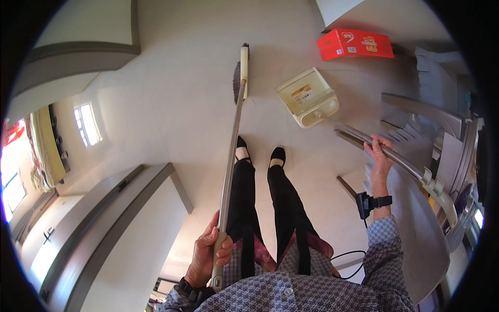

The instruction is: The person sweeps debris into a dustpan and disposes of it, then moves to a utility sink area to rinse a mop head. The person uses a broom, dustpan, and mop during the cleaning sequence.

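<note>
My left hand (pixel 210 243) is wrapped around the lower grip of a long-handled broom (pixel 230 167). The broom's cream head with dark bristles (pixel 236 82) rests on the tiled floor ahead of my feet. On the right, my right hand (pixel 380 156) grips the metal pole (pixel 403 163) of a long-handled dustpan. The cream dustpan (pixel 312 93) sits on the floor to the right of the broom head, apart from it. A sticker with print lies inside the pan, and I see no clear pile of debris in it.
A red printed carton (pixel 356 45) stands on the floor beyond the dustpan. At right are a cloth-draped piece of furniture (pixel 417 226) and wooden furniture rails (pixel 423 107). A door with a dark frame (pixel 117 218) is at left. A black cable (pixel 347 253) hangs near my right side.
</note>
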A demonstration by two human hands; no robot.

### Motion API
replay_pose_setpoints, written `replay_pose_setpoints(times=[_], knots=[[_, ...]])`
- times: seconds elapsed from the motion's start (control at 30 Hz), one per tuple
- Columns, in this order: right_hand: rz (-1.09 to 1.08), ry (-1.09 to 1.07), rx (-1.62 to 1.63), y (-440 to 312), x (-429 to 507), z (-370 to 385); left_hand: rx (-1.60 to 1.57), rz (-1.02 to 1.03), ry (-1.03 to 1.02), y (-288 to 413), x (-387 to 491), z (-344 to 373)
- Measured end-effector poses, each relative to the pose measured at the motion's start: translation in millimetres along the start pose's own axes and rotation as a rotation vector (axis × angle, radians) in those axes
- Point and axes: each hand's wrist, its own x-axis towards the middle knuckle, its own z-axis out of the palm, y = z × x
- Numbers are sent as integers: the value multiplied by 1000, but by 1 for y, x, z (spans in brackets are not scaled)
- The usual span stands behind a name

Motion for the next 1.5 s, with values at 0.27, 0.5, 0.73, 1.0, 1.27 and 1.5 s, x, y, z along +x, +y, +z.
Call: replay_pose_setpoints(times=[0.27, 0.5, 0.73, 1.0, 1.27, 1.5], knots=[[-56, -27, 47, -1, 2, 2, 121, 53, -140, 46, 69, 49], [-62, -18, 54, -14, -9, 7, 205, 127, -173, 72, 73, 76], [-58, -4, 98, -13, -12, 5, 365, 314, -35, 79, 50, 77], [-89, -2, 109, -12, -15, 3, 427, 283, 30, 77, 75, 79], [-87, 25, 188, -5, -16, 0, 502, 221, 4, 58, 76, 101], [-111, 47, 234, 1, -16, -2, 735, 368, 5, 73, 80, 125]])
